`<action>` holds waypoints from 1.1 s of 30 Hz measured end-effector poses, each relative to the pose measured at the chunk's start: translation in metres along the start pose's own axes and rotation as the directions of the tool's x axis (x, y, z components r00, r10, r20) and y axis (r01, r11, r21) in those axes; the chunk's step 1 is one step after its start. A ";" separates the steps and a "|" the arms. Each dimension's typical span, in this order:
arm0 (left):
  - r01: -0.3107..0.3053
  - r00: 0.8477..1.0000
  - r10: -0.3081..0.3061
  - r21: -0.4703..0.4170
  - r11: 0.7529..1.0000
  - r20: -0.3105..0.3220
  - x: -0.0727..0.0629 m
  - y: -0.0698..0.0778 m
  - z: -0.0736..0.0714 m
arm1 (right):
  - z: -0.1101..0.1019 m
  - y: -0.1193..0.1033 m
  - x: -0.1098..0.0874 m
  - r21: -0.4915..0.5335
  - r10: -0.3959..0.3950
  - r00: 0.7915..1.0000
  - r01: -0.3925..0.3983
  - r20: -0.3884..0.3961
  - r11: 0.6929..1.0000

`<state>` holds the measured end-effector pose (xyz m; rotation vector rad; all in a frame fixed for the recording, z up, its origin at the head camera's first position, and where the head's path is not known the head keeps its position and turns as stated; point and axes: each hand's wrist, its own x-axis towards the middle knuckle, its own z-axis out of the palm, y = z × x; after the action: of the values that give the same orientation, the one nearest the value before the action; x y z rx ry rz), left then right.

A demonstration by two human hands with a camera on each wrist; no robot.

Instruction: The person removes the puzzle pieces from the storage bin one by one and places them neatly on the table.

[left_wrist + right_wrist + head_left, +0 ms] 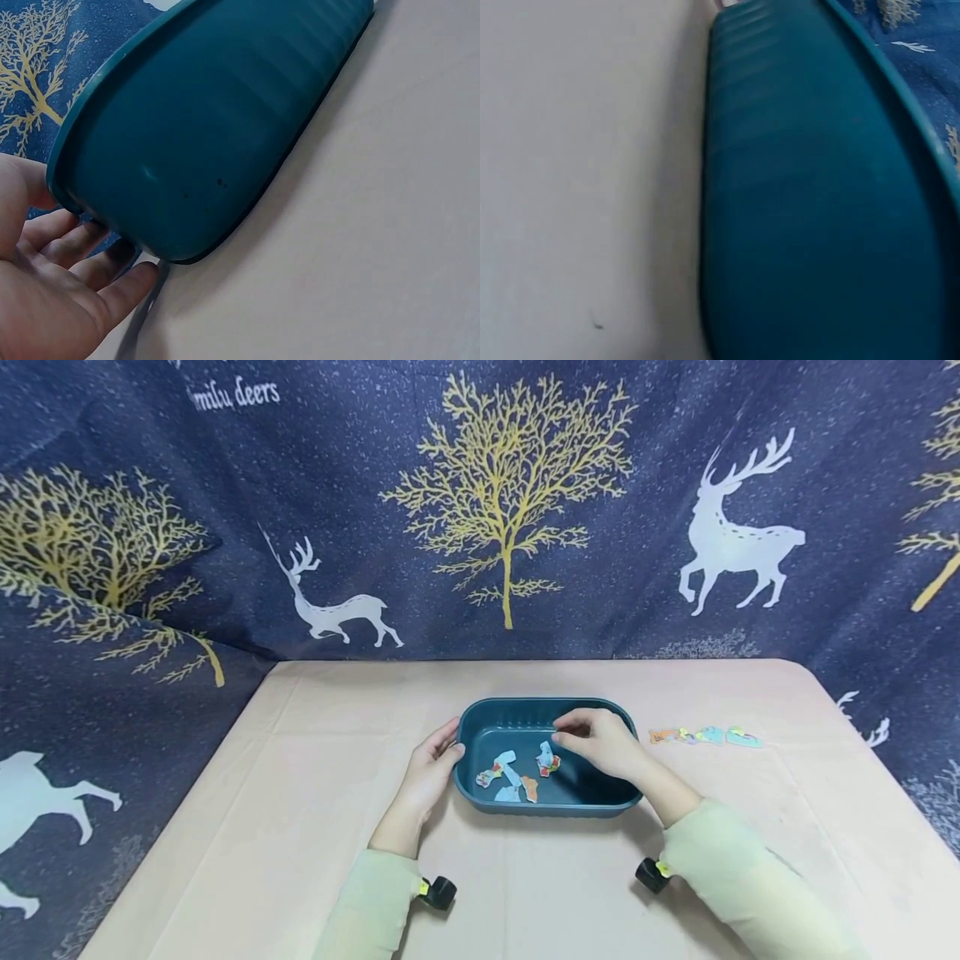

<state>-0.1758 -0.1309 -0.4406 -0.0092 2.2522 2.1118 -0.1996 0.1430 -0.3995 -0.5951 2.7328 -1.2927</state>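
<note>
A dark teal oblong basin (577, 789) sits on the table, with several small colourful puzzle pieces (508, 777) lying on its floor toward the left. My left hand (429, 768) holds the basin's left end, thumb at the rim and fingers against the outer wall. The left wrist view shows the same hand (64, 277) with its fingertips under the basin's lip. My right hand (603, 743) reaches over the right side into the basin, thumb and fingers slightly apart. Just below its fingertips lies a blue and red piece (547, 760); nothing shows between them.
To the right of the basin, several puzzle pieces (705, 737) form a row on the pale tablecloth (300, 827). Behind the table hangs a dark blue cloth (585, 602) printed with deer and trees. The right wrist view shows mostly the basin's outer wall (810, 187).
</note>
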 end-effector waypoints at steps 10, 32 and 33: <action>0.003 1.000 -0.003 -0.008 1.000 0.001 -0.002 0.003 0.001 | 0.011 0.005 0.004 -0.054 -0.016 1.000 0.016 0.005 0.998; 0.005 1.000 -0.005 0.021 1.000 -0.001 -0.003 0.006 0.001 | 0.021 0.004 0.007 -0.413 0.056 0.980 0.029 0.192 0.910; 0.005 1.000 -0.005 0.021 1.000 -0.001 -0.003 0.005 0.002 | 0.021 0.004 0.007 -0.433 0.054 0.978 0.038 0.200 0.900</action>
<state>-0.1729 -0.1290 -0.4351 -0.0152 2.2719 2.0860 -0.2027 0.1274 -0.4155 -0.6993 2.8426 -0.5634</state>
